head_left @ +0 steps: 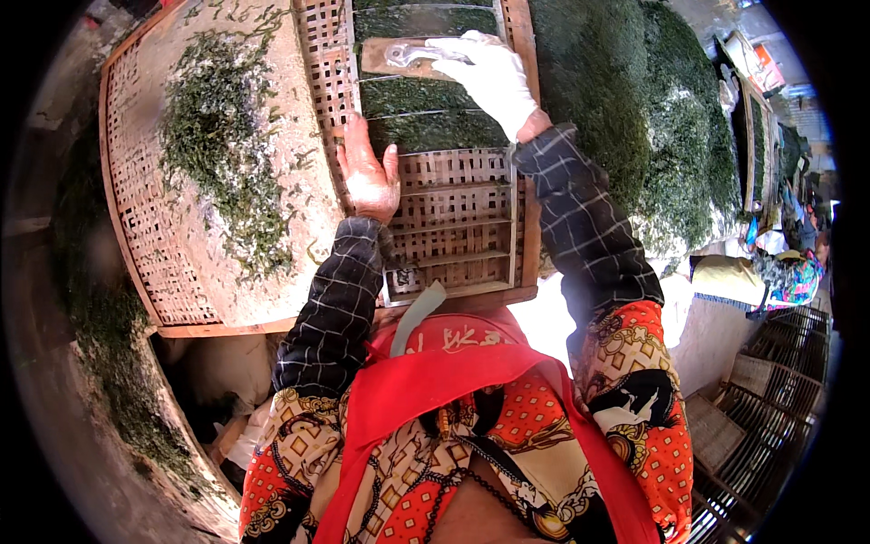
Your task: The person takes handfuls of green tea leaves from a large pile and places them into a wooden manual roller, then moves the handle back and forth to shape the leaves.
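My right hand [492, 80], in a white glove, is closed on the handle of a flat wooden board [376, 63]. This board rests over dark green, leafy shreds [426, 134] packed in the far compartments of a slatted frame [514, 213]. At the frame's left rim lies my bare left hand [372, 184], fingers stretched out and holding nothing. Under the frame is a woven lattice tray [453, 204], which shows through the nearer compartments, where no shreds lie. The handle is partly hidden by the gloved fingers.
To the left, a second woven tray [136, 208] bears a pale sheet with a loose heap of green shreds [222, 136]. A large green pile [625, 118] stands on the right. Slatted racks [770, 390] and a colourful cloth bundle [797, 276] are at the lower right.
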`<action>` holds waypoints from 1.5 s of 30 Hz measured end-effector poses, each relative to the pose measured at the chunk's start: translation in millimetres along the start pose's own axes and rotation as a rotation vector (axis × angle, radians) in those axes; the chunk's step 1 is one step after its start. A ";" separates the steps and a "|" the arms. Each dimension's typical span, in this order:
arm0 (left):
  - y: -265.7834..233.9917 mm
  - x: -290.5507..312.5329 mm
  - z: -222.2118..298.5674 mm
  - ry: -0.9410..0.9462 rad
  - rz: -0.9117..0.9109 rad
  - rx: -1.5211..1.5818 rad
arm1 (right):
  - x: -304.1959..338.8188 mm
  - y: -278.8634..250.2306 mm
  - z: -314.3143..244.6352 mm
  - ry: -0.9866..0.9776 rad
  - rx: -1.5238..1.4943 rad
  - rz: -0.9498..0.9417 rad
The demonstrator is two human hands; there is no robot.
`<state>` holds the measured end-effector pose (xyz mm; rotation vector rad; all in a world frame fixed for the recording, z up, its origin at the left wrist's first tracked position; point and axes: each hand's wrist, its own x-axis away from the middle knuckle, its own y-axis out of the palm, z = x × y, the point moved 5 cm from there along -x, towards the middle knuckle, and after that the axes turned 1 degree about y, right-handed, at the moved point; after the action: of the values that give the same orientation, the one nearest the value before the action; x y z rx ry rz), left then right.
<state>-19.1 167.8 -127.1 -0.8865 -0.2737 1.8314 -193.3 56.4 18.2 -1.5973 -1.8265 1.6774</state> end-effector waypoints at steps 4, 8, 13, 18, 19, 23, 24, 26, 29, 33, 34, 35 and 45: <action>-7.3 1.2 7.4 0.054 0.118 0.109 | 52.2 20.3 -1.7 0.026 0.127 -0.121; 11.4 1.8 27.5 0.307 -0.278 -0.385 | 97.9 41.7 -12.9 0.023 0.072 -0.004; 20.4 0.7 21.7 0.318 -0.316 -0.511 | 91.3 66.3 -6.4 0.058 0.083 -0.082; 25.9 -13.0 60.3 0.305 -0.232 -0.351 | 110.3 31.0 7.4 0.215 -0.452 0.248; 39.8 -18.2 88.2 0.394 -0.222 -0.195 | 125.2 20.0 17.0 0.312 -0.531 0.246; 127.7 -1.3 180.0 0.723 -0.374 0.073 | 216.7 -32.2 66.7 0.628 -0.554 0.407; 159.5 10.4 215.4 0.836 -0.526 0.066 | 255.0 -45.1 85.8 0.774 -0.531 0.431; 218.0 39.5 254.5 0.736 -0.940 0.184 | 320.4 -77.7 111.3 0.864 -0.491 0.481; 290.4 73.5 290.4 1.001 -0.891 -0.219 | 406.4 -119.1 133.7 1.034 -0.487 0.504; 355.6 70.1 304.2 0.818 -1.086 -0.270 | 472.9 -141.9 156.5 1.063 -0.444 0.627; 353.5 64.9 306.6 0.776 -1.048 -0.174 | 477.7 -143.3 165.7 1.068 -0.483 0.645; 346.9 55.6 313.7 0.738 -1.012 -0.082 | 480.8 -145.0 175.0 1.075 -0.523 0.669; 173.8 -144.5 488.8 0.538 -0.502 0.338 | 376.9 -208.1 223.0 0.834 -0.754 0.738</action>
<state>-447.5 67.3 183.2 -0.9303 0.1444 1.0853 -622.4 261.3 -76.6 -2.9074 -1.5071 0.1705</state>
